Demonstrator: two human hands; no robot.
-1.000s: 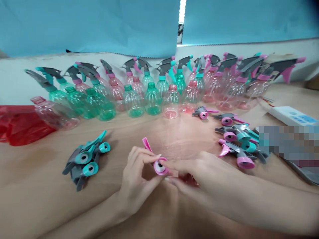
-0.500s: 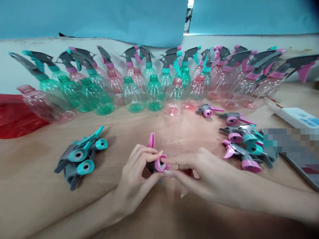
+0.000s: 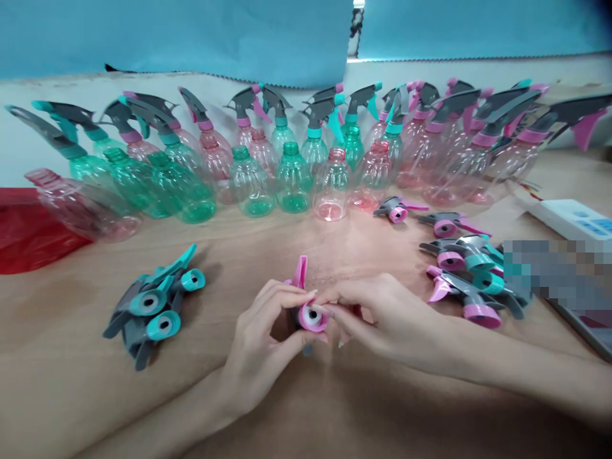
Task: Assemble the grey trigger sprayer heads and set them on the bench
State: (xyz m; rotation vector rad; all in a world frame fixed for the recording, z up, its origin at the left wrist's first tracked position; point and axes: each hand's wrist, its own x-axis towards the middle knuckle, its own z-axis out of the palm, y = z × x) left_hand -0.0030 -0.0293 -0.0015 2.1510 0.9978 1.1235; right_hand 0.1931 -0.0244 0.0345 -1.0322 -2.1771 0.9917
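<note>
My left hand (image 3: 261,335) is closed around a pink-and-grey trigger spray head (image 3: 313,317), holding it just above the table. Its pink collar faces me, showing a white ring with a dark hole inside, and the pink trigger points up. The thumb and fingers of my right hand (image 3: 382,315) pinch at the collar's right edge; the fingertips partly cover it. Left of my hands lies a pile of teal-and-grey spray heads (image 3: 148,303). To the right sits another pile of pink and teal spray heads (image 3: 466,280).
Across the back stand several clear pink and green bottles, some open-necked like the green bottle (image 3: 293,178), others topped with spray heads. A red bag (image 3: 43,236) lies at the left. A white box (image 3: 576,217) and a partly blurred-out flat device (image 3: 574,319) are at the right.
The spray head has turned so its collar faces me more squarely, and a white ring now shows inside. My right fingers have shifted up along the collar's edge.
</note>
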